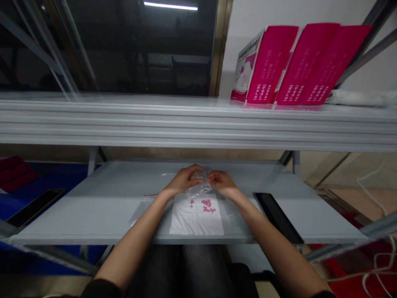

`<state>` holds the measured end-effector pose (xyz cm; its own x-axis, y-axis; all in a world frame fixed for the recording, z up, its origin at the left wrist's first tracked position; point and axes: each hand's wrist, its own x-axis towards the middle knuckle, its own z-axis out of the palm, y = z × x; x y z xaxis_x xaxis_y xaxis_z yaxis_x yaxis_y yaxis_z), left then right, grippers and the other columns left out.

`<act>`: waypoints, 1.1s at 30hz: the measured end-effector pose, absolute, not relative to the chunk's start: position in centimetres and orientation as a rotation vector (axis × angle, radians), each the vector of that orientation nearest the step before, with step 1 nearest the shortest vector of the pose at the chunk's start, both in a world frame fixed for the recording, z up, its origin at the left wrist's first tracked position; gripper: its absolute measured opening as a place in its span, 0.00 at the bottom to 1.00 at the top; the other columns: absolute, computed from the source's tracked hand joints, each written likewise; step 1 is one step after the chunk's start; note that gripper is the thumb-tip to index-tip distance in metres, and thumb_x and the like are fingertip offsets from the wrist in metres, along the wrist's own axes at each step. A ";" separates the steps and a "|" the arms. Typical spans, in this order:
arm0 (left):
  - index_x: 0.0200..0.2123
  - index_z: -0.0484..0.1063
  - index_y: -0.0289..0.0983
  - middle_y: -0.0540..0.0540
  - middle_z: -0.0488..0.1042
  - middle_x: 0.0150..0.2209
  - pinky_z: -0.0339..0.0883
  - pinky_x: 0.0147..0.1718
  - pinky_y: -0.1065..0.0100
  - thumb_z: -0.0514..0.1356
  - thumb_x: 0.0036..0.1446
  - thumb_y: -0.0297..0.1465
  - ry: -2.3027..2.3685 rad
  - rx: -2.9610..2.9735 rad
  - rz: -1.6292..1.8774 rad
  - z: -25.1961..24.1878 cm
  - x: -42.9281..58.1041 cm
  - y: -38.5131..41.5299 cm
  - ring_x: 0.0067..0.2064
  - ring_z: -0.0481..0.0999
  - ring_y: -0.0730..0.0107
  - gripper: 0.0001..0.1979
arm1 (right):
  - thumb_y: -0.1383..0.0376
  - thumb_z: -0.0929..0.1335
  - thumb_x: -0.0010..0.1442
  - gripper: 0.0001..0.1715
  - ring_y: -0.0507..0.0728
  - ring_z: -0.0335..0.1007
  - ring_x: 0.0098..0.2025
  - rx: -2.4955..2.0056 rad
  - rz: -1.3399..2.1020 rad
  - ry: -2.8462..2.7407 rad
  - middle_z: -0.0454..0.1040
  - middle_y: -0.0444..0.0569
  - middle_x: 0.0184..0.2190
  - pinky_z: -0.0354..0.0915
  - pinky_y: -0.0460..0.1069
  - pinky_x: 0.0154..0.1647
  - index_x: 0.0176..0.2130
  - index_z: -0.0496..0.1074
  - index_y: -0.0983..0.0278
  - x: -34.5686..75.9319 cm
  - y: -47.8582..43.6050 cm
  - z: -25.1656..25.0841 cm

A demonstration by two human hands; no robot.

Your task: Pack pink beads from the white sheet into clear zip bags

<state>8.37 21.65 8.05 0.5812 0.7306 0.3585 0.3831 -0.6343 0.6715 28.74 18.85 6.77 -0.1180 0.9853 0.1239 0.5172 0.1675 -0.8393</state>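
Note:
My left hand (pixel 183 180) and my right hand (pixel 221 184) pinch the top of a small clear plastic bag (pixel 199 187) between them, close together above a grey metal shelf (pixel 93 211). Below the hands lies a white paper sheet (pixel 196 219), partly covered by a wider clear plastic film (pixel 145 207). A cluster of small pink round pieces (pixel 206 205) sits on the sheet, just below the bag. I cannot tell whether they lie inside a bag or loose.
A thick grey shelf beam (pixel 198 128) crosses above the hands, carrying pink-and-white cartons (pixel 294 64). A black flat slab (pixel 277 217) lies on the shelf near my right forearm, and another (pixel 35 207) sits off its left side. A white cable (pixel 372 194) hangs at right.

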 end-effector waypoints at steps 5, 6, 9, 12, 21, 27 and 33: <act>0.48 0.71 0.34 0.47 0.76 0.37 0.73 0.34 0.65 0.61 0.62 0.35 0.907 2.259 0.696 5.3 7.6 25.2 0.34 0.77 0.70 0.14 | 0.61 0.68 0.66 0.14 0.55 0.74 0.40 -1.638 0.890 -1.789 0.74 0.50 0.45 0.73 0.52 0.39 0.48 0.71 0.66 29.9 21.5 5.0; 0.48 0.71 0.34 0.46 0.76 0.40 0.74 0.35 0.63 0.60 0.63 0.35 0.931 2.262 0.672 4.8 7.6 25.6 0.36 0.77 0.69 0.13 | 0.61 0.68 0.65 0.15 0.56 0.74 0.41 -1.671 0.900 -1.804 0.74 0.51 0.47 0.73 0.53 0.40 0.49 0.71 0.66 30.0 21.9 4.8; 0.47 0.71 0.34 0.45 0.76 0.43 0.75 0.37 0.61 0.59 0.64 0.35 1.001 2.289 0.621 3.8 7.7 26.0 0.39 0.78 0.67 0.13 | 0.61 0.68 0.65 0.17 0.58 0.74 0.44 -1.755 0.883 -1.846 0.73 0.51 0.49 0.73 0.54 0.41 0.51 0.71 0.66 29.8 22.4 4.5; 0.47 0.72 0.34 0.44 0.76 0.44 0.74 0.39 0.60 0.60 0.63 0.35 1.065 2.337 0.653 4.6 7.3 25.4 0.40 0.78 0.67 0.12 | 0.61 0.68 0.65 0.16 0.58 0.74 0.44 -1.805 0.787 -1.899 0.73 0.51 0.49 0.73 0.54 0.41 0.51 0.71 0.66 29.9 22.2 4.9; 0.49 0.74 0.39 0.44 0.81 0.44 0.71 0.40 0.65 0.54 0.61 0.36 1.420 2.310 1.100 9.7 0.1 15.7 0.40 0.78 0.63 0.16 | 0.79 0.62 0.60 0.19 0.63 0.69 0.52 -1.592 0.363 -2.119 0.76 0.63 0.47 0.61 0.57 0.56 0.48 0.76 0.72 24.6 16.0 6.8; 0.39 0.78 0.36 0.38 0.81 0.41 0.69 0.47 0.47 0.59 0.55 0.38 1.795 2.204 1.229 3.9 -4.5 9.3 0.45 0.78 0.47 0.14 | 0.78 0.61 0.60 0.30 0.62 0.55 0.64 -0.998 0.378 -2.451 0.65 0.55 0.62 0.57 0.57 0.62 0.60 0.67 0.65 14.5 10.0 5.2; 0.36 0.80 0.38 0.42 0.83 0.37 0.75 0.43 0.56 0.57 0.59 0.35 1.838 2.168 1.306 0.9 -4.7 7.5 0.40 0.82 0.57 0.12 | 0.78 0.61 0.58 0.29 0.65 0.49 0.68 -0.968 0.488 -2.298 0.59 0.58 0.65 0.50 0.64 0.66 0.56 0.70 0.65 13.1 8.5 3.5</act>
